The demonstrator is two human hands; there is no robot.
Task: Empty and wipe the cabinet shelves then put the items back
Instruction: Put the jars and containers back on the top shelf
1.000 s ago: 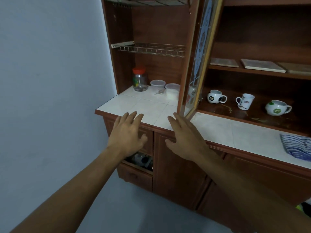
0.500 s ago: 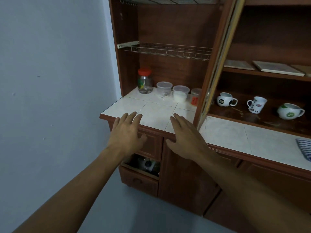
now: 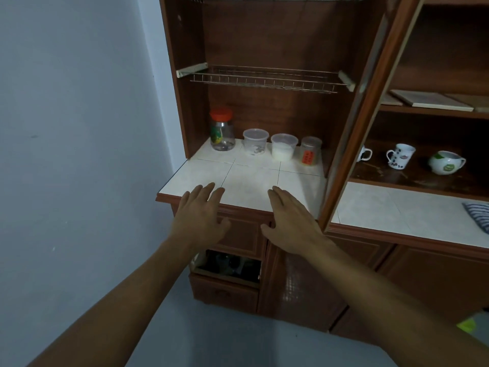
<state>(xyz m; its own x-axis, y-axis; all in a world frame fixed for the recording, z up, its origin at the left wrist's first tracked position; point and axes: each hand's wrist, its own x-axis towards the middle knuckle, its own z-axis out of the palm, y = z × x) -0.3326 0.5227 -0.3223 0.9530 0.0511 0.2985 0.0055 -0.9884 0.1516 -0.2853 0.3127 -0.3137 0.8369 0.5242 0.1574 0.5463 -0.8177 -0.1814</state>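
A brown wooden cabinet stands against the wall, with a white tiled counter. At the back of its left bay stand a glass jar with an orange lid, two clear plastic tubs and a small jar with an orange label. My left hand and my right hand hover side by side at the counter's front edge, fingers straight, holding nothing. A striped cloth lies on the counter at the far right.
An open cabinet door juts out just right of my right hand. Three mugs sit on the right shelf, flat boards above them. A wire rack spans the left bay. A lower drawer hangs open.
The view has shifted left and closer to the left bay, revealing the labelled jar behind the door. Both hands stay open at the counter edge.
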